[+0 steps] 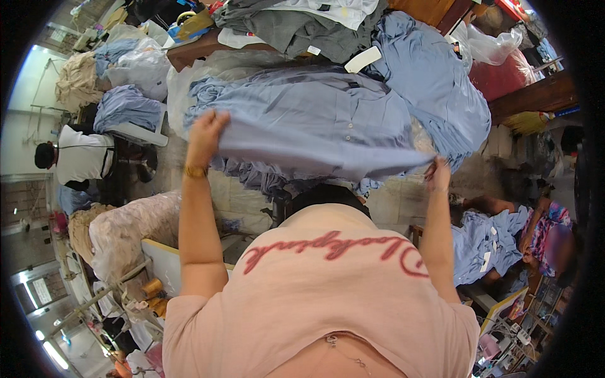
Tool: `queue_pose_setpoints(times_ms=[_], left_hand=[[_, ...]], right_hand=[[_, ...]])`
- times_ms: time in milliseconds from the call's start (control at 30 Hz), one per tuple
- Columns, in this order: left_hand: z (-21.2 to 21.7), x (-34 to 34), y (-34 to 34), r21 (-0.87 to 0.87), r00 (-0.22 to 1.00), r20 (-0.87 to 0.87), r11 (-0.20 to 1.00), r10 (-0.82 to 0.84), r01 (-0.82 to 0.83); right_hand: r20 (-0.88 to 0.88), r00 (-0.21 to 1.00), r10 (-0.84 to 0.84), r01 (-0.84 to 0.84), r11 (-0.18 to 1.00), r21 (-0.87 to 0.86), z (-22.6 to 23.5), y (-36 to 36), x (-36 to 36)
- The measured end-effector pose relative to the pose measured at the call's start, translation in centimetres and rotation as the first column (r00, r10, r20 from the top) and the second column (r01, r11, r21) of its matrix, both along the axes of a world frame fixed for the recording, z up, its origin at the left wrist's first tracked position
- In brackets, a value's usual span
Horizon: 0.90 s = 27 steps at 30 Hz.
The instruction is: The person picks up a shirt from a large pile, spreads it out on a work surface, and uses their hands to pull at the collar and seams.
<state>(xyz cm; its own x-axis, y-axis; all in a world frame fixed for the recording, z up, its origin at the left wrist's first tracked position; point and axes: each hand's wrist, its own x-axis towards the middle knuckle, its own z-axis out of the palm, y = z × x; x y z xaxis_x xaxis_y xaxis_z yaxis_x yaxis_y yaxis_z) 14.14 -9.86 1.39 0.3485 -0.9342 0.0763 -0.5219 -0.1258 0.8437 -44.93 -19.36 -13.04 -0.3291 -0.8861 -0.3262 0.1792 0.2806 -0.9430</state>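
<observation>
So, both hands are on one blue garment (302, 135), stretching its near edge wide in front of the person's chest. The left hand (207, 140) has its fingers curled tight around one corner, with a gold-coloured band (195, 171) on that wrist. Over at the other end, the right hand (438, 175) is pinching the opposite corner, though that bit's kinda blurry. The lower edge between them is smeared too, but you can make out small pale buttons (350, 131) near the middle. Its far part lies over the work surface, with clear plastic (178, 94) poking out on the left. Just beyond it to the right there's a big heap of blue cloth (428, 82), plus a white oblong piece (363, 59) near dark grey clothing (296, 33). Off to the right, well apart, another person has a light blue garment (479, 249) across their lap.
</observation>
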Motion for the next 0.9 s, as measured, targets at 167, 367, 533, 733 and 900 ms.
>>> queue_pose_setpoints(times_ms=[167,367,533,733,900], left_hand=[[14.7,-4.4,-2.9,-0.561,0.91,-0.238,0.716,0.34,-0.414],[6.2,6.4,1.9,-0.093,0.9,0.222,0.927,0.376,-0.364],[-5.7,5.8,8.3,0.318,0.902,-0.048,0.862,0.43,-0.394],[-7.8,4.0,9.6,0.382,0.798,-0.244,0.811,0.552,-0.444],[-7.8,5.0,9.5,0.383,0.778,-0.245,0.795,0.578,-0.471]], right_hand=[[-0.009,0.985,-0.172,0.146,0.86,-0.489,16.0,-7.1,3.6],[-0.566,0.767,0.303,-0.432,0.896,-0.107,17.5,-6.5,8.5],[0.312,0.926,0.213,-0.338,0.836,0.432,4.9,0.4,9.3],[0.715,0.698,0.03,-0.406,0.84,0.361,2.0,4.4,8.7],[0.755,0.648,0.097,-0.366,0.909,0.198,3.1,2.7,7.0]])
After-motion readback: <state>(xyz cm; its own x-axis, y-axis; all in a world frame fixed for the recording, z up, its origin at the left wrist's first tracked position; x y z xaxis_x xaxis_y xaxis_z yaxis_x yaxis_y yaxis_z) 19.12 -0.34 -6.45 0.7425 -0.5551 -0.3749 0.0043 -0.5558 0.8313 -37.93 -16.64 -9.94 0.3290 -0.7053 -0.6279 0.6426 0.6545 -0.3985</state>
